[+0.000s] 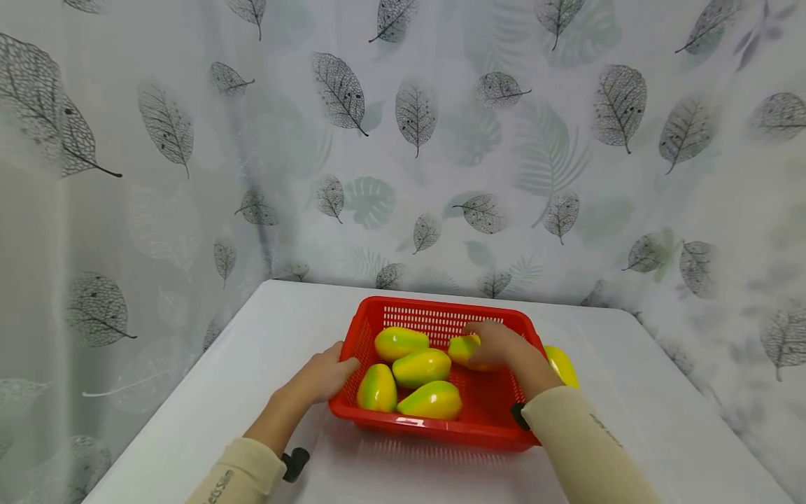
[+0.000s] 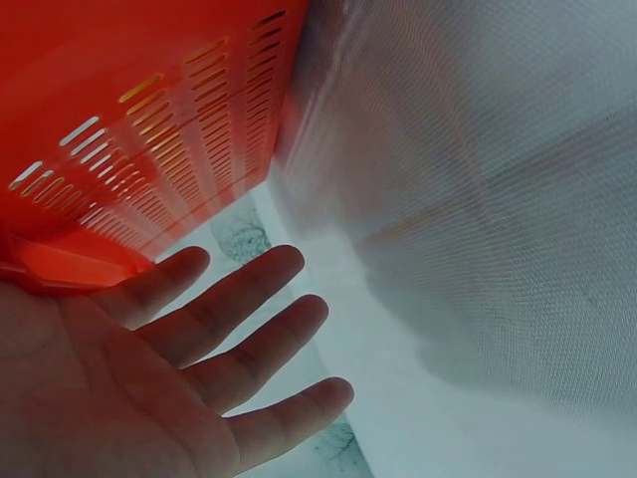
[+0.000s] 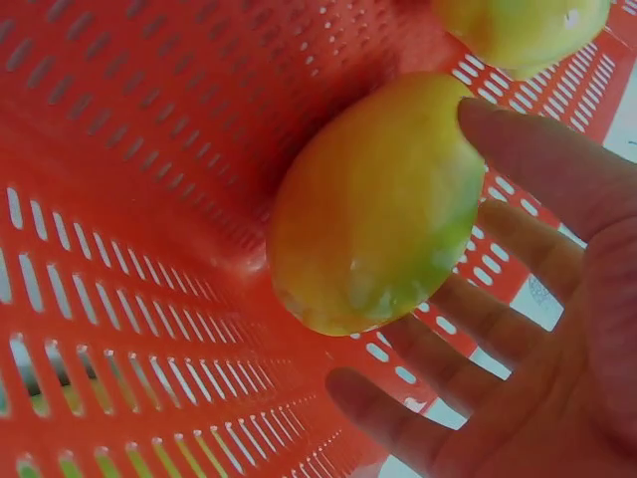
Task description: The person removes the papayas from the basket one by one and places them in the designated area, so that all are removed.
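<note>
A red plastic basket with slotted walls stands on a white table. Inside it lie several glossy yellow-green mangoes. At the basket's right part, my right hand holds another mango; the thumb touches one side and fingers reach behind it, while the little finger stays free. My left hand is at the basket's left rim, thumb over the edge. In the left wrist view its other fingers stretch out straight and spread outside the slotted wall.
One more yellow mango lies on the table, outside the basket by its right wall. The white table reaches back to a leaf-printed curtain, which also hangs along the left and right sides.
</note>
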{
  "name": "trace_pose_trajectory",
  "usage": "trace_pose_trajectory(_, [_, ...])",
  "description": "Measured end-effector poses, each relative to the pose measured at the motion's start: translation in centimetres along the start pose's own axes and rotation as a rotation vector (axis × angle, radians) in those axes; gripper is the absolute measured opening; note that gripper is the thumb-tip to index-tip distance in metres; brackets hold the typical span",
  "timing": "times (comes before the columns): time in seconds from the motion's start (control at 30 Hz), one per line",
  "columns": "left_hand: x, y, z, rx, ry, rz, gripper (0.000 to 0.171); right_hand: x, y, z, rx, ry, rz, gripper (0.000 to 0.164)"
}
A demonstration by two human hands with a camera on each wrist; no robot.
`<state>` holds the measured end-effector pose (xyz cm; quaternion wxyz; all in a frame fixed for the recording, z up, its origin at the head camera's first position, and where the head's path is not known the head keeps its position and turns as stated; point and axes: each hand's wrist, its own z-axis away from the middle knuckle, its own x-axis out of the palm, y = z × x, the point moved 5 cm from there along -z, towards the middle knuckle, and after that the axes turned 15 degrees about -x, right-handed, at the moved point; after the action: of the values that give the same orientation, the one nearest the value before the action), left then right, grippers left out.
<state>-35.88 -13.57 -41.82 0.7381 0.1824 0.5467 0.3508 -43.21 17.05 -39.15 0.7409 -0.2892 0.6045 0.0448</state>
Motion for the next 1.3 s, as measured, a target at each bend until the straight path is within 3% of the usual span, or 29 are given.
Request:
trace_pose_trajectory(0.17, [-0.1, 0.0, 0.0, 0.005, 0.01, 0.003, 0.046, 0.2, -0.1, 0.1, 0.028, -0.03, 0.031, 0.063])
trace_pose_trajectory(0.43, [0.3, -0.3, 0.1, 0.009, -0.009, 0.007, 0.046, 0.5, 0.9, 0.9, 0.073, -0.035, -0.012, 0.069])
trace_pose_trajectory(0.83, [-0.2, -0.3, -0.1, -0.003, 0.002, 0.006, 0.046, -6.3, -0.6, 4.2, -0.008, 0.124, -0.033, 0.072])
trace_pose_trajectory(1.3, [-0.2, -0.3, 0.0, 0.025, 0.013, 0.003, 0.048, -9.5, 3.1, 8.0, 0.029, 0.21, 0.015, 0.074])
